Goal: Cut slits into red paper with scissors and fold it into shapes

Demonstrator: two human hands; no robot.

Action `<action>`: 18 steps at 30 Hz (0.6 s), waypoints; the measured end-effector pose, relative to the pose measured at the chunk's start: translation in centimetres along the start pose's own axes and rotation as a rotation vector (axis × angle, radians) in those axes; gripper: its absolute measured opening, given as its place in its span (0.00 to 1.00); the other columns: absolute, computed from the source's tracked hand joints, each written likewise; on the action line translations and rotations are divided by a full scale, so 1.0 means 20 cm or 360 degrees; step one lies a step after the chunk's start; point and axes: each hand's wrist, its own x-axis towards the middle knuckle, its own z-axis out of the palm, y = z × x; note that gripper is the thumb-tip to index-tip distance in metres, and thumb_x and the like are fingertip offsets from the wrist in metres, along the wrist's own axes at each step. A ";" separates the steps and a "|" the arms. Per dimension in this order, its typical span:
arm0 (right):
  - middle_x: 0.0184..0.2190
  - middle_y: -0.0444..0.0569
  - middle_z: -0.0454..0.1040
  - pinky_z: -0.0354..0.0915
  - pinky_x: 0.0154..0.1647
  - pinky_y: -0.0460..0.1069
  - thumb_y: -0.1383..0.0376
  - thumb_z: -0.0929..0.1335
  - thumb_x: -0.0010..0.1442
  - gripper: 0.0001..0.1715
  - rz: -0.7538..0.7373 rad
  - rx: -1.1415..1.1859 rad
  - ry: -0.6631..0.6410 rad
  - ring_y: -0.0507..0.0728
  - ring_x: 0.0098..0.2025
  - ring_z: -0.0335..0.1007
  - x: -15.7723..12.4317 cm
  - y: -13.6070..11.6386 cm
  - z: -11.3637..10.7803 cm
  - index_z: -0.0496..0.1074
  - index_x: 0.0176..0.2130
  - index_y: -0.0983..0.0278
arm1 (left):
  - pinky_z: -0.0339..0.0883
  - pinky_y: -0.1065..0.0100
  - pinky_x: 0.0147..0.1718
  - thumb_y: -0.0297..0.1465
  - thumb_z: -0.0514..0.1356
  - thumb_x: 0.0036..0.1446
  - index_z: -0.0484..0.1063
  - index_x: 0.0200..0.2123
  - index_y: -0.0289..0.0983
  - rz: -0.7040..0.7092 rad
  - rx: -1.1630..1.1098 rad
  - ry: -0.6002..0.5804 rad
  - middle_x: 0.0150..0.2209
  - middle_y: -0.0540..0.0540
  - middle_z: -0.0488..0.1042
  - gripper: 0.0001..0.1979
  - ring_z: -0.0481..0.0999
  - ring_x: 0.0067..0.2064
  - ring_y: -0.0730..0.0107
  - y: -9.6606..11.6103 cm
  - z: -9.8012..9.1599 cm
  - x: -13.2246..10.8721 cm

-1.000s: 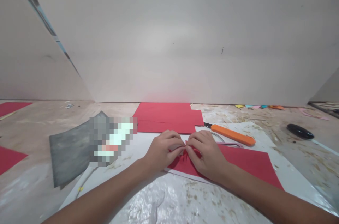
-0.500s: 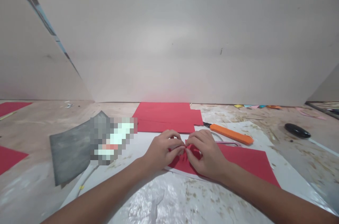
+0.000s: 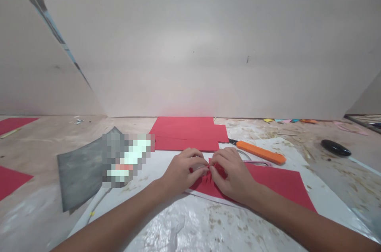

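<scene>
A sheet of red paper [image 3: 278,185] lies beneath both hands on the white covering, with small slits or folds showing between the fingers. My left hand [image 3: 183,169] pinches at the paper's raised bit with thumb and forefinger. Against it, tip to tip, my right hand [image 3: 233,172] pinches the same spot from the other side. The fingers hide most of the piece they grip. Just behind the right hand lie an orange utility knife [image 3: 261,152] and a pink-handled tool [image 3: 262,163], partly covered.
More red sheets [image 3: 184,131] lie against the white board [image 3: 190,45]. To the left are a grey sheet [image 3: 80,176] and a pixelated object [image 3: 131,160] with a cable. A black-handled tool [image 3: 335,148] and coloured paper scraps [image 3: 285,121] lie right.
The view has tipped up slightly, so everything sits a little lower. Both hands stay at the same spot on the red paper, with only slight finger movement.
</scene>
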 end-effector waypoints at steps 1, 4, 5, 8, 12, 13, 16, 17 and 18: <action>0.32 0.47 0.72 0.57 0.40 0.55 0.74 0.65 0.59 0.07 0.0002 0.0003 -0.0001 0.57 0.36 0.65 0.00 0.00 0.00 0.65 0.34 0.62 | 0.67 0.67 0.41 0.28 0.62 0.59 0.78 0.33 0.40 -0.0002 -0.0008 0.0012 0.38 0.48 0.76 0.05 0.74 0.40 0.67 0.00 0.00 0.00; 0.32 0.47 0.72 0.57 0.40 0.54 0.73 0.65 0.60 0.06 0.0021 0.0011 -0.0027 0.57 0.36 0.64 0.00 0.00 0.01 0.65 0.34 0.62 | 0.67 0.67 0.41 0.27 0.62 0.58 0.78 0.33 0.40 -0.0003 -0.0023 0.0038 0.38 0.48 0.76 0.04 0.74 0.40 0.68 -0.01 0.01 -0.01; 0.32 0.47 0.72 0.57 0.40 0.54 0.73 0.65 0.60 0.06 0.0025 0.0010 -0.0032 0.57 0.36 0.64 0.00 -0.01 0.01 0.65 0.34 0.62 | 0.67 0.68 0.41 0.27 0.63 0.58 0.78 0.33 0.40 -0.0005 -0.0028 0.0048 0.38 0.48 0.76 0.04 0.74 0.40 0.68 -0.01 0.01 -0.01; 0.32 0.46 0.72 0.57 0.40 0.54 0.73 0.65 0.60 0.06 0.0024 -0.0004 -0.0039 0.56 0.35 0.64 0.00 -0.01 0.02 0.65 0.34 0.62 | 0.67 0.68 0.41 0.26 0.62 0.58 0.77 0.33 0.40 -0.0001 -0.0053 0.0054 0.37 0.49 0.76 0.04 0.74 0.40 0.69 -0.02 0.01 -0.01; 0.32 0.47 0.72 0.57 0.40 0.54 0.73 0.65 0.60 0.06 0.0020 -0.0019 -0.0033 0.57 0.35 0.64 -0.01 0.00 0.03 0.66 0.34 0.62 | 0.67 0.67 0.41 0.27 0.62 0.59 0.77 0.33 0.40 0.0020 -0.0047 0.0051 0.37 0.48 0.76 0.05 0.74 0.40 0.68 -0.03 0.01 -0.02; 0.32 0.47 0.72 0.57 0.40 0.55 0.73 0.65 0.60 0.06 0.0022 -0.0023 -0.0035 0.57 0.35 0.64 -0.01 0.00 0.03 0.66 0.34 0.62 | 0.67 0.67 0.41 0.27 0.62 0.59 0.78 0.33 0.40 0.0025 -0.0038 0.0052 0.37 0.48 0.76 0.05 0.74 0.39 0.68 -0.03 0.01 -0.02; 0.31 0.47 0.72 0.57 0.40 0.55 0.72 0.64 0.61 0.07 0.0033 -0.0043 -0.0064 0.57 0.35 0.64 0.00 0.00 0.03 0.66 0.33 0.62 | 0.67 0.67 0.40 0.28 0.61 0.60 0.78 0.33 0.40 0.0037 -0.0024 0.0024 0.37 0.48 0.76 0.05 0.74 0.39 0.68 -0.03 0.01 -0.02; 0.31 0.47 0.72 0.57 0.40 0.54 0.72 0.64 0.62 0.07 0.0036 -0.0051 -0.0075 0.57 0.35 0.64 0.00 0.00 0.03 0.66 0.32 0.62 | 0.67 0.67 0.40 0.29 0.61 0.60 0.78 0.33 0.40 0.0040 -0.0024 0.0015 0.37 0.48 0.76 0.05 0.74 0.39 0.68 -0.03 0.01 -0.02; 0.31 0.46 0.72 0.56 0.40 0.54 0.72 0.64 0.62 0.07 0.0039 -0.0056 -0.0086 0.56 0.35 0.64 0.00 0.00 0.03 0.66 0.32 0.62 | 0.67 0.67 0.40 0.29 0.61 0.60 0.78 0.33 0.40 0.0039 -0.0024 0.0008 0.37 0.47 0.76 0.06 0.74 0.39 0.68 -0.03 0.01 -0.01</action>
